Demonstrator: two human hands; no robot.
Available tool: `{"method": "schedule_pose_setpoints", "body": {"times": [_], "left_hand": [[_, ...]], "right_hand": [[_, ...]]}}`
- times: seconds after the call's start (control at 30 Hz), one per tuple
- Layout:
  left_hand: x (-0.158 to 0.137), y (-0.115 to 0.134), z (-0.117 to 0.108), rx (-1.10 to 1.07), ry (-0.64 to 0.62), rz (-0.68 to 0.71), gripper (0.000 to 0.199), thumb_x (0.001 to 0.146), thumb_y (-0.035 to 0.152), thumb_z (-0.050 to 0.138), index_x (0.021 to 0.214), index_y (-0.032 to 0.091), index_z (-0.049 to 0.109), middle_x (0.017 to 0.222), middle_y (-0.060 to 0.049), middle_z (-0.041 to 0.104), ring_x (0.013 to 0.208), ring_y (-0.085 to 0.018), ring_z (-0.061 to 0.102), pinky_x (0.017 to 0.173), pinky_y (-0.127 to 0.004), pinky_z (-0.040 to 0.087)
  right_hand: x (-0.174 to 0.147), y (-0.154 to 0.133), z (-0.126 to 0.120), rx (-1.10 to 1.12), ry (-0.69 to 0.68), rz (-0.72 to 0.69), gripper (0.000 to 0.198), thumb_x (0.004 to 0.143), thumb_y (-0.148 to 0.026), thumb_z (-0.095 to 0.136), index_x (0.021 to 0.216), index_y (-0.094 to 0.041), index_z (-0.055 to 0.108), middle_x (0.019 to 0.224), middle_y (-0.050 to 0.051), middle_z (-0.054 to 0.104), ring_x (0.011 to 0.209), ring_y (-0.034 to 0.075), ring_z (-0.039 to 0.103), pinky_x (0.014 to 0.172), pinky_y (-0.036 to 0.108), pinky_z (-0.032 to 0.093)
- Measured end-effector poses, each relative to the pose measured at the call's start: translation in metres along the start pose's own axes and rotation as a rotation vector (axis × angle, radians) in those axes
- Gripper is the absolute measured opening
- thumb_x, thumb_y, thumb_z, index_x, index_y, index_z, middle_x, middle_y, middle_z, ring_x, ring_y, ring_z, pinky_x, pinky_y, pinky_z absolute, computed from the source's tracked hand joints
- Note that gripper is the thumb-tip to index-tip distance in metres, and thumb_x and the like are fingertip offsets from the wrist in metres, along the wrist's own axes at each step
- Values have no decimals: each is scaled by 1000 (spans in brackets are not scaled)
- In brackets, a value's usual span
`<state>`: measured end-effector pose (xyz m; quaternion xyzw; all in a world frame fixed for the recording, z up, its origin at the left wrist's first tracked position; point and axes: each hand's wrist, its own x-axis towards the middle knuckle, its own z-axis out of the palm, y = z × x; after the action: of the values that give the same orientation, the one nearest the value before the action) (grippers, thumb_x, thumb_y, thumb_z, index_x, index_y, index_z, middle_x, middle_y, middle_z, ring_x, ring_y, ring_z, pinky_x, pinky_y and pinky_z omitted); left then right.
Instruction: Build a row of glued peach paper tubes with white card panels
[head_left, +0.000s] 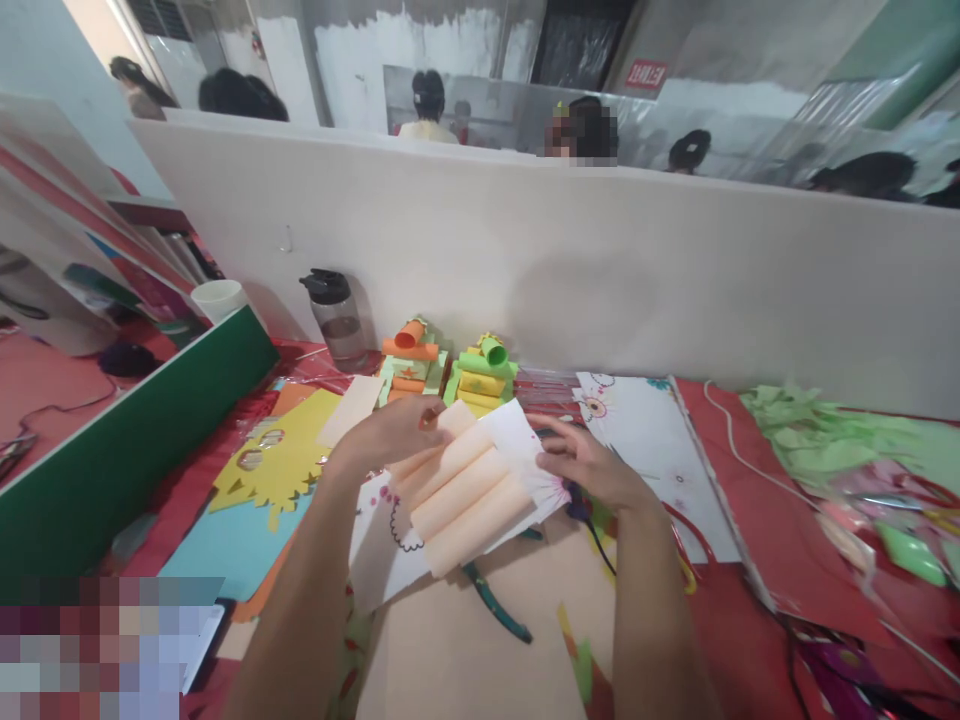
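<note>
In the head view, my left hand is closed at the upper left edge of a peach paper piece shaped into parallel rolls. This piece lies tilted over white patterned paper. My right hand has curved fingers at the white paper's right edge, with the thumb touching it. Beneath lie another white patterned sheet, scissors with a dark green handle, and a large peach sheet. Behind my hands stand an orange-and-green paper model and a green-and-yellow paper model.
A water bottle and white cup stand back left, beside a green divider. Yellow cut paper and a blue sheet lie left. Green paper scraps and cords are right. A white partition closes the back; people sit beyond.
</note>
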<state>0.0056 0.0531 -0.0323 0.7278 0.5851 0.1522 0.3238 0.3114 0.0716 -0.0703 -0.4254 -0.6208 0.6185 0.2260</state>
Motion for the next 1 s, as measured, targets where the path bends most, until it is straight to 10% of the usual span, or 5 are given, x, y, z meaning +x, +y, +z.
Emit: {"method": "schedule_pose_setpoints", "body": {"times": [0.3,0.57,0.83,1.0], "left_hand": [[-4,-7,-5,-19,-311,117,24,74,41,60,86,21,66,88,-2,63,80,-20,56,66,-26,39],[26,-19,35,180,-263,-40,19,68,32,60,81,21,70,82,-3,70,75,-21,61,61,-26,39],[36,-40,35,97,-140,-35,27,78,28,50,95,22,71,100,-8,71,85,-22,66,63,-25,49],[42,-52,45,-148,-193,-32,30,77,27,51,100,23,69,111,-9,67,98,-24,64,61,-24,53]], "right_hand": [[-60,-21,-37,-147,655,-264,50,81,-42,71,126,-21,60,102,7,73,89,22,69,73,30,55],[-60,-25,-44,-6,1116,-617,34,73,-34,77,101,-16,71,79,4,72,67,15,65,68,27,52],[-52,-40,-43,383,1144,-836,27,62,-26,78,85,-13,70,60,-5,57,43,5,41,41,19,33],[-49,-41,-39,477,1069,-882,34,60,-25,82,89,-11,71,72,1,65,63,10,60,58,22,46]]}}
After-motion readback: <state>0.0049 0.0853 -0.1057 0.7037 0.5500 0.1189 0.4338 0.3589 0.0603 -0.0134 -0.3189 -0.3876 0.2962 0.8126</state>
